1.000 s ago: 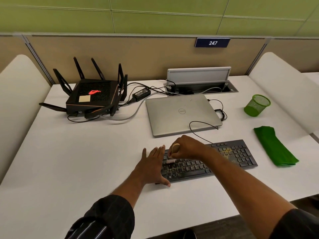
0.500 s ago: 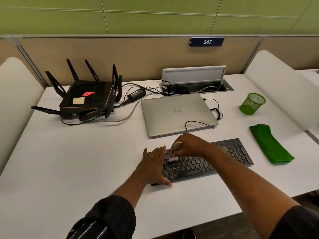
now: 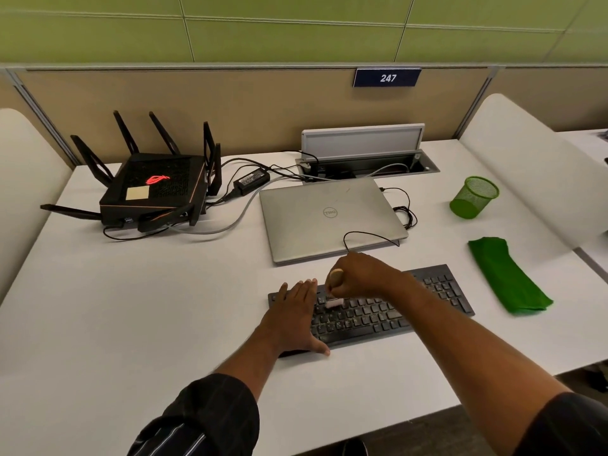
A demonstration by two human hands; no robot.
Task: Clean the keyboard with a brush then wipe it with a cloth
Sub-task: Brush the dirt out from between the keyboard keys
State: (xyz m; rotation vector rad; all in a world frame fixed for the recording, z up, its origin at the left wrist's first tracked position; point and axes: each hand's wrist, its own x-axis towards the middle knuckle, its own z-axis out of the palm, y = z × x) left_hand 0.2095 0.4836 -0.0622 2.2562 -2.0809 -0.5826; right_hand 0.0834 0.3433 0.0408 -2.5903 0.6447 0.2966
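While only the head view is on offer, it shows enough. Keyboard [image 3: 394,311] lies on the white desk [image 3: 131,307] just in front of the closed laptop [image 3: 332,218], long axis running left-right with the right end tipped slightly away from the person. Left hand [image 3: 292,320] lies flat, fingers spread, on the keyboard's left end, thumb at the near edge; it grips nothing and looks to be pinning the board down. Right hand [image 3: 365,274] is fisted round the brush [image 3: 335,289], wooden handle top poking out of the fist, pale bristles down on the upper key rows right beside the left hand's fingertips. Hands are close together, nearly touching, both over the left part of the board.

Key relation: most of the keyboard's length extends to the right of the brush, under and past the right forearm, so brushing likely has to travel rightward along the long axis, away from the bracing hand. Brushing step judged in hand; wipe not yet begun.

Green cloth [image 3: 506,278] lies folded on the desk well off the keyboard's right end, nearer the right hand, near the green mesh cup [image 3: 473,197]. Reaching it with the right hand means putting the brush down first. Keyboard cable [image 3: 371,235] loops over the laptop lid behind the right hand, possible snag.
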